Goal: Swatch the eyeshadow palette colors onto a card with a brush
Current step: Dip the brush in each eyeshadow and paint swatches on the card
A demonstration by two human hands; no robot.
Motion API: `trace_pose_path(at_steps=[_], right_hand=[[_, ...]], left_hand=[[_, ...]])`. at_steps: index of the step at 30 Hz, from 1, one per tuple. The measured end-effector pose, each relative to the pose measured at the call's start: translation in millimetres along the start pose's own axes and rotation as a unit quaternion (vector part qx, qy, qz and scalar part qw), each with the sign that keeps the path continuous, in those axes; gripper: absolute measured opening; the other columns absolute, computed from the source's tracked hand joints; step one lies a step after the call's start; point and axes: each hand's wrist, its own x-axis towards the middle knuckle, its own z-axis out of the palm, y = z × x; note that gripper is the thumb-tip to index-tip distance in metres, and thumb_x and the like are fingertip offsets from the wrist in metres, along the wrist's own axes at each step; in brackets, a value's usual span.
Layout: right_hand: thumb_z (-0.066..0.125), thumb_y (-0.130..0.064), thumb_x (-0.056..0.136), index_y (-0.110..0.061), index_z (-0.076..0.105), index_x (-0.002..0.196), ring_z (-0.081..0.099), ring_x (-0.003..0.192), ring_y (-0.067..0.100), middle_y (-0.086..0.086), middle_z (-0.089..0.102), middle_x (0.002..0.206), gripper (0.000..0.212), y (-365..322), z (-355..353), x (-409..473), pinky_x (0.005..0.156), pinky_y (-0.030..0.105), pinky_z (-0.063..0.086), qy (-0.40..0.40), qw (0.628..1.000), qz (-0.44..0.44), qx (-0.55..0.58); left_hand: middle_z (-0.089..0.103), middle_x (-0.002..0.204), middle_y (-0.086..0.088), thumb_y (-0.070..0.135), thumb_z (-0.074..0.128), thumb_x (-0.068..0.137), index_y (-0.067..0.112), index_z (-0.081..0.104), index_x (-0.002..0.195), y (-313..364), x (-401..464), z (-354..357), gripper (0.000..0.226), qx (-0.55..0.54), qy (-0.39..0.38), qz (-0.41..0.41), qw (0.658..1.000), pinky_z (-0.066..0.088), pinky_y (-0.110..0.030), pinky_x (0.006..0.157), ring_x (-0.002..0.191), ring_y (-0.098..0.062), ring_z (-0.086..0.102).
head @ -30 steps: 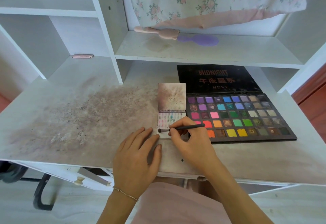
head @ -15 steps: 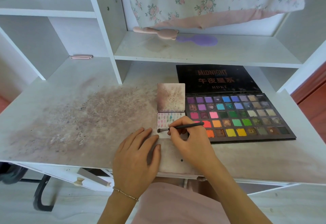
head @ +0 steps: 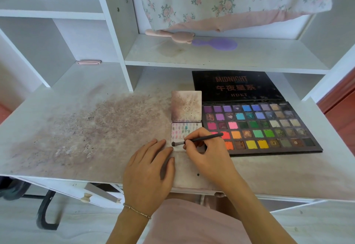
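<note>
Card [head: 179,131] lies flat on the worktop [head: 76,128], butted against the left edge of the eyeshadow palette [head: 259,126]; rows of pink and teal swatches on it, a stained flap folded up behind. Palette is open, black lid laid back toward the shelf [head: 221,57]. Right hand [head: 206,152] pinches the brush [head: 197,140] near the ferrule, tip down on the card's lower left corner, handle angled back over the palette's red pan. Left hand [head: 148,172] flat on the worktop just left of the card, fingers straight, holding nothing; fingertips near the brush tip. Pink comb [head: 169,35] and purple brush [head: 217,43] on the shelf behind the palette.
</note>
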Motion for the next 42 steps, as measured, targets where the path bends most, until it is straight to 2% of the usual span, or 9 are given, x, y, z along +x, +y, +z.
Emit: trace_pose_path(at_steps=[5,8,12,16,20,30,35,39,42], right_hand=[[0.058,-0.007,0.084,-0.037,0.052,0.078,0.058,0.077,0.006,-0.012,0.062,0.077,0.031,-1.4,-2.4,1.1,0.066,0.018,0.047,0.06,0.997,-0.032,0.029],[0.056,-0.008,0.084,-0.034,0.054,0.081,0.061,0.077,0.01,-0.011,0.062,0.078,0.027,0.0,-6.2,-1.0,0.064,0.025,0.05,0.101,0.992,-0.045,0.065],[0.054,-0.003,0.085,-0.031,0.056,0.086,0.06,0.07,0.006,-0.011,0.062,0.079,0.028,5.3,-16.9,-7.6,0.058,0.011,0.047,0.14,0.985,-0.049,0.084],[0.051,-0.001,0.088,-0.033,0.058,0.085,0.063,0.072,0.01,-0.008,0.062,0.08,0.033,16.9,-42.0,-17.4,0.06,0.017,0.052,0.178,0.981,-0.022,0.068],[0.044,-0.011,0.093,-0.034,0.052,0.081,0.059,0.079,-0.011,-0.015,0.059,0.077,0.027,28.0,-68.4,-24.3,0.06,0.003,0.045,0.21,0.978,-0.001,0.0],[0.045,-0.003,0.09,-0.035,0.046,0.076,0.054,0.075,-0.014,-0.014,0.053,0.07,0.036,31.6,-69.8,-26.0,0.059,0.003,0.042,0.165,0.984,-0.003,-0.059],[0.046,-0.003,0.089,-0.033,0.047,0.071,0.055,0.067,-0.005,-0.012,0.053,0.064,0.035,30.9,-70.4,-26.1,0.054,0.009,0.044,0.124,0.99,-0.006,-0.066],[0.047,-0.005,0.088,-0.034,0.046,0.068,0.055,0.066,-0.004,-0.013,0.053,0.062,0.035,30.3,-70.9,-26.2,0.051,0.006,0.041,0.145,0.987,-0.016,-0.07],[0.048,0.002,0.087,-0.035,0.046,0.071,0.056,0.07,-0.009,-0.015,0.053,0.065,0.04,29.9,-70.9,-26.1,0.053,0.003,0.041,0.145,0.987,-0.02,-0.072]], left_hand=[[0.069,0.104,-0.004,0.033,0.046,0.082,0.014,0.071,0.094,0.5,0.0,0.0,0.034,-0.004,0.01,0.004,1.0,0.049,-0.037,0.088,0.1,-0.022,0.063],[0.069,0.103,-0.004,0.032,0.046,0.082,0.014,0.071,0.093,0.7,0.1,0.2,0.033,-0.01,0.017,0.0,1.0,0.046,-0.036,0.089,0.101,-0.022,0.063],[0.069,0.104,-0.004,0.032,0.047,0.082,0.013,0.071,0.094,0.1,-0.2,1.1,0.033,-0.019,0.02,0.0,1.0,0.047,-0.035,0.089,0.101,-0.022,0.063],[0.069,0.103,-0.003,0.033,0.047,0.083,0.014,0.072,0.093,-0.4,-0.6,2.6,0.033,-0.021,0.023,-0.005,1.0,0.049,-0.035,0.087,0.101,-0.021,0.063],[0.069,0.103,-0.004,0.034,0.047,0.083,0.014,0.072,0.092,-0.4,-0.7,4.0,0.033,-0.017,0.03,-0.006,0.999,0.05,-0.036,0.086,0.1,-0.022,0.063],[0.069,0.103,-0.004,0.034,0.046,0.083,0.013,0.071,0.092,-0.2,-0.5,4.5,0.034,-0.01,0.034,-0.007,0.999,0.05,-0.036,0.085,0.099,-0.022,0.063],[0.069,0.103,-0.004,0.034,0.046,0.082,0.013,0.071,0.092,-0.1,-0.8,4.1,0.034,-0.009,0.034,-0.007,0.999,0.05,-0.036,0.085,0.099,-0.023,0.064],[0.069,0.103,-0.004,0.033,0.047,0.082,0.013,0.071,0.093,0.4,-0.8,3.9,0.033,-0.012,0.038,-0.006,0.999,0.049,-0.035,0.085,0.099,-0.023,0.063],[0.069,0.103,-0.004,0.033,0.047,0.082,0.013,0.071,0.093,0.6,-0.6,4.0,0.033,-0.013,0.039,-0.005,0.999,0.05,-0.036,0.085,0.099,-0.023,0.063]])
